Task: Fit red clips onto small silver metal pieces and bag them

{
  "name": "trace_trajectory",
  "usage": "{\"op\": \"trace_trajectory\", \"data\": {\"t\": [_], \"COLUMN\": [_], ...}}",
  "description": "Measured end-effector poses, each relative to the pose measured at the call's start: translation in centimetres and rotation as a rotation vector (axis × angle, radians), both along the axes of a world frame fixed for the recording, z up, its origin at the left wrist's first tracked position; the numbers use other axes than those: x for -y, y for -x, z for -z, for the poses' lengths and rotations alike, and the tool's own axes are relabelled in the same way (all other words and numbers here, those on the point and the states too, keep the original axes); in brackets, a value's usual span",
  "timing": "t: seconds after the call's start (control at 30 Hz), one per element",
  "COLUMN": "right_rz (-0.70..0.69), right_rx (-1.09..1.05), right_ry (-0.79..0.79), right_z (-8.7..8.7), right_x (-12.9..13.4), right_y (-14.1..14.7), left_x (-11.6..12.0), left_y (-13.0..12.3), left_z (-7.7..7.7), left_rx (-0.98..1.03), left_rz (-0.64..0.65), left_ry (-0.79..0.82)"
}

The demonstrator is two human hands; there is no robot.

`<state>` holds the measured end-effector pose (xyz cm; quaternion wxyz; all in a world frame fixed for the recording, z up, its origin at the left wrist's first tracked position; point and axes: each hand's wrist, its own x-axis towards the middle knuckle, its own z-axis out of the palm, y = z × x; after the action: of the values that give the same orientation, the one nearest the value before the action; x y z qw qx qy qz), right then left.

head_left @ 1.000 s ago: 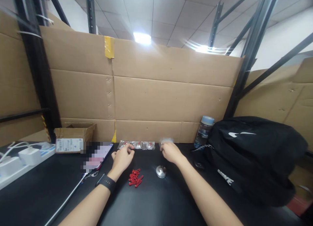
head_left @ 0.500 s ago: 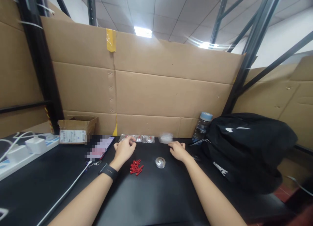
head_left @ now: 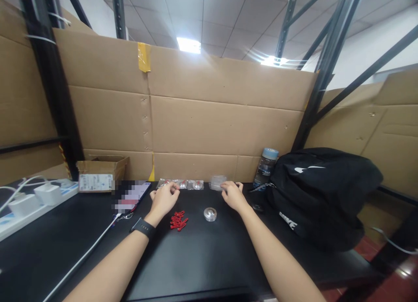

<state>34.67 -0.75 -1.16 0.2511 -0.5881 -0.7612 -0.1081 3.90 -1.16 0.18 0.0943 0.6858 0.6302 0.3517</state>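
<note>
Near the back of the black table, my left hand (head_left: 164,200) hovers in front of a row of small clear packets (head_left: 197,184) with red bits inside; its fingers are curled and whatever they hold, if anything, is too small to see. My right hand (head_left: 234,195) has its fingers apart, the fingertips at the right edge of a stack of clear plastic bags (head_left: 217,182). Between my forearms lie a pile of red cord loops (head_left: 178,221) and, to its right, a round clear case (head_left: 210,214) with a silvery centre.
A phone (head_left: 135,195) on a white cable, an open carton (head_left: 98,182) and a power strip (head_left: 39,210) are on the left. At right stand a water bottle (head_left: 264,169) and a black bag (head_left: 320,197). Cardboard (head_left: 196,127) walls the back.
The camera view has shifted slightly. My right hand has moved a little toward the clear bags and its fingers now reach their edge. My left hand has hardly moved.
</note>
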Motion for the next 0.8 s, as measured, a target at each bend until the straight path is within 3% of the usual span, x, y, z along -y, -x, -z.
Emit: {"op": "trace_trajectory", "data": {"t": [0.4, 0.67, 0.8], "right_rz": [0.002, 0.030, -0.020], "right_rx": [0.003, -0.010, -0.020], "right_ry": [-0.098, -0.166, -0.169], "right_z": [-0.7, -0.8, -1.1], "right_x": [0.4, 0.6, 1.0], "right_y": [0.6, 0.9, 1.7], "left_x": [-0.2, 0.0, 0.3], "left_y": [-0.6, -0.7, -0.6], "left_z": [0.8, 0.5, 0.0], "left_rx": [-0.003, -0.008, -0.010], "left_rz": [0.043, 0.034, 0.044], "left_ry": [-0.009, 0.003, -0.029]}}
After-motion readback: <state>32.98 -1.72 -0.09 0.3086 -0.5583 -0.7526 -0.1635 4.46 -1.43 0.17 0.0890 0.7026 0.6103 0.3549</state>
